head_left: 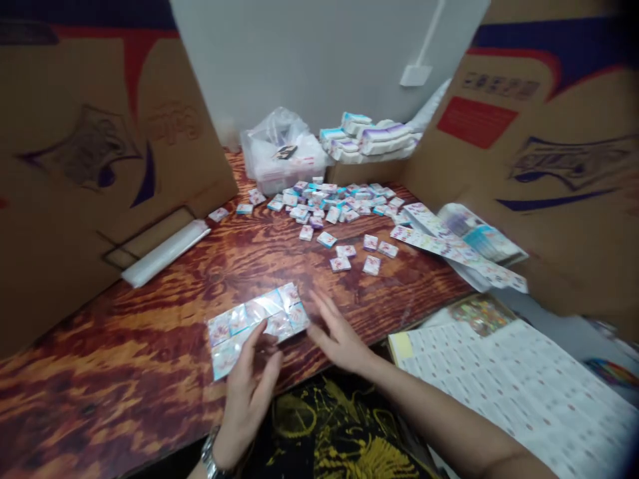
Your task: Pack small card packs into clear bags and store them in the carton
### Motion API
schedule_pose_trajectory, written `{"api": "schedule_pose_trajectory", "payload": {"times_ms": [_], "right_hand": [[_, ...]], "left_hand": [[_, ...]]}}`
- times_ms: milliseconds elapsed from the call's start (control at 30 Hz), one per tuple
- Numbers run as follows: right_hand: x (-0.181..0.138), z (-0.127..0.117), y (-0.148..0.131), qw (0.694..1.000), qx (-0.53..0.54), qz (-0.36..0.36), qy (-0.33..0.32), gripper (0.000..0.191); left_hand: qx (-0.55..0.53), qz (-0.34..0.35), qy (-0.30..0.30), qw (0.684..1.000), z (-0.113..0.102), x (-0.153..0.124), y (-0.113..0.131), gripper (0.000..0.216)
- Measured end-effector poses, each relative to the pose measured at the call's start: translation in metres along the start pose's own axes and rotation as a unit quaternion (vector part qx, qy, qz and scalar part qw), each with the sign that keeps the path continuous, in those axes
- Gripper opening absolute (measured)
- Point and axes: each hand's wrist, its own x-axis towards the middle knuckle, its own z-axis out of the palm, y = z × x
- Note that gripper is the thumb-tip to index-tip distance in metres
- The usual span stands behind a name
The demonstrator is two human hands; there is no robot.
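Near the table's front edge lies a clear plastic sleeve point(257, 309) with two rows of small printed packets inside. My left hand point(254, 372) rests at the sleeve's near side, fingers apart and curved, the fingertips over the lower row. At the sleeve's right end is my right hand point(339, 336), its fingers spread and touching or close to the short edge. Neither hand grips anything. Beyond the hands, several loose small packets point(341, 264) lie singly on the wood, in front of a larger heap of the same packets point(332, 199).
Large cardboard boxes stand left point(74, 199) and right point(499, 173). A roll of clear plastic sleeves point(167, 253) lies left. At the back are a plastic tub point(284, 169) and bundled packs point(384, 140). Printed strips point(449, 246) and label sheets point(504, 379) lie right.
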Motion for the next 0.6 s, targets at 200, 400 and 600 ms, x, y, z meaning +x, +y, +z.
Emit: {"api": "schedule_pose_trajectory", "payload": {"times_ms": [200,400,600], "right_hand": [[-0.040,0.016,-0.012,0.953,0.291,0.020,-0.081,0.081],[-0.085,-0.034,0.007,0.954,0.295,0.014,-0.046,0.072],[-0.149,-0.161,0.069,0.945,-0.128,0.153,0.259,0.038]], "left_hand": [[-0.116,-0.032,-0.163,0.979,0.050,0.011,0.028,0.031],[-0.029,0.094,-0.267,0.959,0.068,0.026,0.033,0.024],[0.068,0.198,-0.329,0.921,0.111,0.031,0.034,0.025]]}}
